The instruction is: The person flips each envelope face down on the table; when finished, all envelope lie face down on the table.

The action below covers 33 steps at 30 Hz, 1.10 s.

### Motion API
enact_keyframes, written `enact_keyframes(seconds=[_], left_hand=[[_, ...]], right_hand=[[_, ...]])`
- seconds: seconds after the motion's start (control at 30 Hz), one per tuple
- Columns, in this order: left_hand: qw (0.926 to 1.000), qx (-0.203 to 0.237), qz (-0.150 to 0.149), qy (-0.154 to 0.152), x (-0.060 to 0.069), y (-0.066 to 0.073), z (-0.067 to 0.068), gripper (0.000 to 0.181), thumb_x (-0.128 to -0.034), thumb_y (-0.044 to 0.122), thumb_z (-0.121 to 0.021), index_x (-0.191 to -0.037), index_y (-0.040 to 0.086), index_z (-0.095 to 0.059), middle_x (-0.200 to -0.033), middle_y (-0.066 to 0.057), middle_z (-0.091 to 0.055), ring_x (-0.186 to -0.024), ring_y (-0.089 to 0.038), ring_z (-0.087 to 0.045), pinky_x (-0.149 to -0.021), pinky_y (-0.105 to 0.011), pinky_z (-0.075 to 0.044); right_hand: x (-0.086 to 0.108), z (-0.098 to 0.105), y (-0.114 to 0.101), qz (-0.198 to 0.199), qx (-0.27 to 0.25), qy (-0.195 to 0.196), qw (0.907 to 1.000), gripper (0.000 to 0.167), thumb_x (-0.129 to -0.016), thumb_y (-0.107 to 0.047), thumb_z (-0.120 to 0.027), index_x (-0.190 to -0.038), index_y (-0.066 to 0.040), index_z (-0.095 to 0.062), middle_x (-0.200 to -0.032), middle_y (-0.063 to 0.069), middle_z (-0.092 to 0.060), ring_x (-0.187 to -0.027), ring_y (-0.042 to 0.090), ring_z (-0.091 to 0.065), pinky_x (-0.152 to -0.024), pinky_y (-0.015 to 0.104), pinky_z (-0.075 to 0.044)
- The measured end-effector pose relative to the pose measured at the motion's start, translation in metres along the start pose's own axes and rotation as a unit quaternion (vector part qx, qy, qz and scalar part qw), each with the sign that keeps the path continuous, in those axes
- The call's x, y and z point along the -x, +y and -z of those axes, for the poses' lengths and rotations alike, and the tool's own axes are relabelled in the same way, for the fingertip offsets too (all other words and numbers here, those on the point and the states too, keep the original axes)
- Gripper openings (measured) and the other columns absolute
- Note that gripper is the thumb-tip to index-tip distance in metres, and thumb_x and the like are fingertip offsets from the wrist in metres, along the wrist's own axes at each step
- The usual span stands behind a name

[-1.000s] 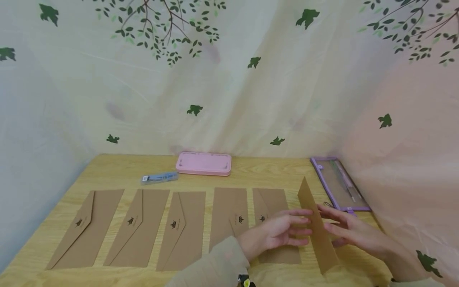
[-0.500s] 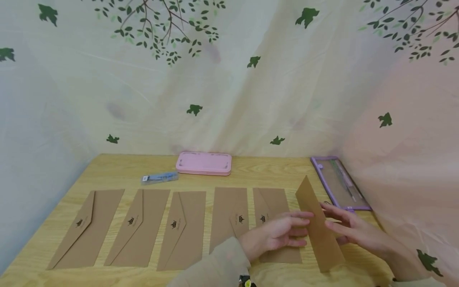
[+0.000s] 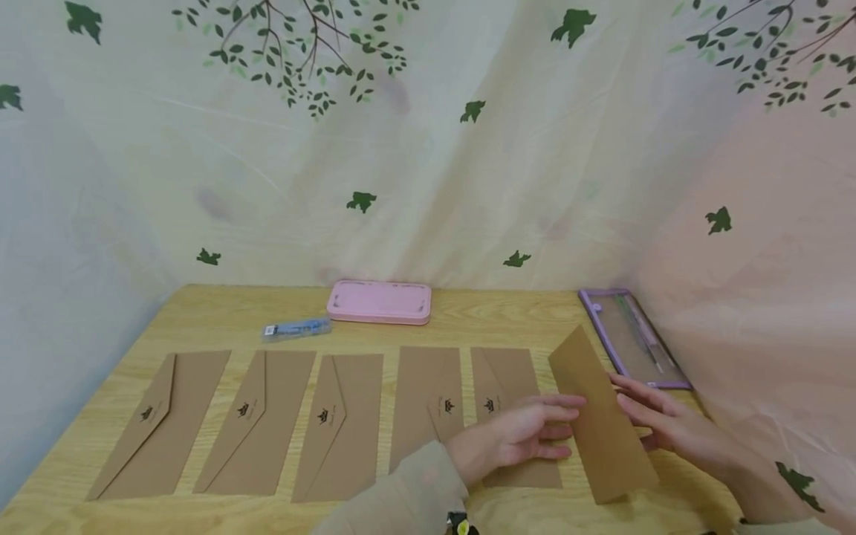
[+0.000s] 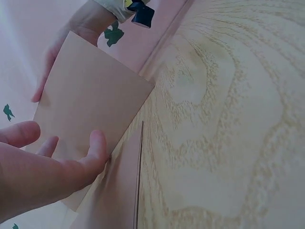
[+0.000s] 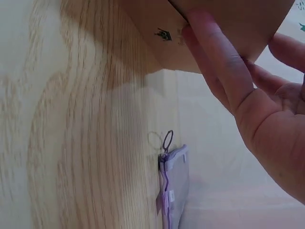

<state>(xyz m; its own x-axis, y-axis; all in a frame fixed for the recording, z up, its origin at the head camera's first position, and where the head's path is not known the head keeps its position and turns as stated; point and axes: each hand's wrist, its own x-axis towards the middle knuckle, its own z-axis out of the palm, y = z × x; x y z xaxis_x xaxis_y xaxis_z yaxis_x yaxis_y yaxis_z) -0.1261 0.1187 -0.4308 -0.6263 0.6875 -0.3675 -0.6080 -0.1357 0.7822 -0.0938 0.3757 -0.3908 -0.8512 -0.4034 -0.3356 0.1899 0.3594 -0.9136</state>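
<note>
A brown envelope stands tilted between the two hands at the table's right side. Its plain face shows in the left wrist view; the face with a flap and crown print shows in the right wrist view. The left hand, fingers spread and nearly straight, touches the plain face with a fingertip. Extended fingers of the right hand rest against the flap side, as the right wrist view shows for this hand. Several flat envelopes lie in a row, the rightmost partly under the left forearm and hand.
A pink case lies near the table's back edge, beside a blue item in clear wrapping. At the back right lies a purple-edged mesh pouch with pens inside. A patterned cloth hangs behind the table.
The tilted envelope has turned so that more of its plain face shows in the head view, its lower end moving right. The right hand has shifted slightly right; the left has barely moved.
</note>
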Motion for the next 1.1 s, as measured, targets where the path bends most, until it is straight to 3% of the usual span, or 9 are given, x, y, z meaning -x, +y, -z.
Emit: enact_keyframes(seconds=[0.2,0.3,0.43,0.5,0.7,0.93,1.1], left_hand=[[0.9999,-0.008,-0.007,0.003,0.000,-0.002,0.001,0.036,-0.0997,0.013,-0.059,-0.135,0.009,-0.064,-0.149,-0.013,-0.047,-0.138,-0.042,-0.040,-0.107,-0.058,-0.042],[0.9999,-0.009,-0.011,0.000,0.000,-0.002,0.002,0.036,-0.1001,0.011,-0.058,-0.136,0.008,-0.063,-0.151,-0.015,-0.047,-0.141,-0.042,-0.039,-0.109,-0.058,-0.041],[0.9996,-0.016,-0.020,-0.008,0.001,-0.002,0.002,0.038,-0.1007,0.010,-0.057,-0.138,0.007,-0.060,-0.153,-0.016,-0.045,-0.143,-0.041,-0.037,-0.112,-0.059,-0.037],[0.9994,-0.021,-0.024,-0.013,0.001,-0.002,0.003,0.039,-0.1011,0.010,-0.056,-0.140,0.007,-0.059,-0.155,-0.017,-0.043,-0.144,-0.041,-0.035,-0.113,-0.060,-0.035],[0.9990,-0.024,-0.031,-0.023,0.001,-0.002,0.005,0.042,-0.1019,0.010,-0.054,-0.143,0.004,-0.055,-0.156,-0.017,-0.041,-0.146,-0.040,-0.033,-0.117,-0.059,-0.029],[0.9992,-0.017,-0.030,-0.021,0.002,-0.003,0.008,0.043,-0.1012,0.010,-0.055,-0.144,0.004,-0.054,-0.158,-0.017,-0.038,-0.147,-0.040,-0.030,-0.118,-0.059,-0.026],[0.9993,-0.016,-0.031,-0.015,0.002,-0.003,0.010,0.042,-0.1014,0.010,-0.055,-0.143,0.005,-0.055,-0.158,-0.018,-0.037,-0.147,-0.040,-0.029,-0.118,-0.059,-0.025]], right_hand=[[0.004,0.008,0.009,-0.005,0.001,0.033,0.9994,0.062,-0.112,-0.027,-0.039,-0.162,-0.005,-0.012,-0.163,0.027,-0.009,-0.121,0.005,-0.053,-0.089,0.047,-0.056],[0.005,0.013,0.014,-0.004,-0.004,0.035,0.9994,0.059,-0.111,-0.025,-0.040,-0.162,-0.006,-0.015,-0.161,0.028,-0.018,-0.118,0.003,-0.056,-0.087,0.049,-0.057],[0.004,0.020,0.021,0.001,-0.013,0.047,0.9988,0.056,-0.110,-0.021,-0.046,-0.160,-0.008,-0.025,-0.148,0.018,-0.045,-0.114,0.008,-0.061,-0.074,0.051,-0.060],[0.003,0.023,0.024,0.006,-0.010,0.055,0.9984,0.051,-0.109,-0.019,-0.048,-0.157,-0.014,-0.034,-0.139,0.010,-0.054,-0.110,0.012,-0.063,-0.068,0.050,-0.060],[0.001,0.028,0.033,0.020,-0.010,0.055,0.9982,0.040,-0.106,-0.014,-0.054,-0.137,-0.038,-0.051,-0.117,0.010,-0.060,-0.092,0.024,-0.067,-0.065,0.049,-0.061],[-0.006,0.029,0.042,0.017,-0.019,0.047,0.9986,0.038,-0.104,-0.012,-0.058,-0.132,-0.039,-0.055,-0.111,0.010,-0.065,-0.091,0.028,-0.071,-0.065,0.048,-0.062],[-0.012,0.025,0.049,0.020,0.013,0.079,0.9965,0.038,-0.102,-0.012,-0.063,-0.130,-0.037,-0.059,-0.105,0.010,-0.067,-0.078,0.025,-0.071,-0.058,0.045,-0.062]])
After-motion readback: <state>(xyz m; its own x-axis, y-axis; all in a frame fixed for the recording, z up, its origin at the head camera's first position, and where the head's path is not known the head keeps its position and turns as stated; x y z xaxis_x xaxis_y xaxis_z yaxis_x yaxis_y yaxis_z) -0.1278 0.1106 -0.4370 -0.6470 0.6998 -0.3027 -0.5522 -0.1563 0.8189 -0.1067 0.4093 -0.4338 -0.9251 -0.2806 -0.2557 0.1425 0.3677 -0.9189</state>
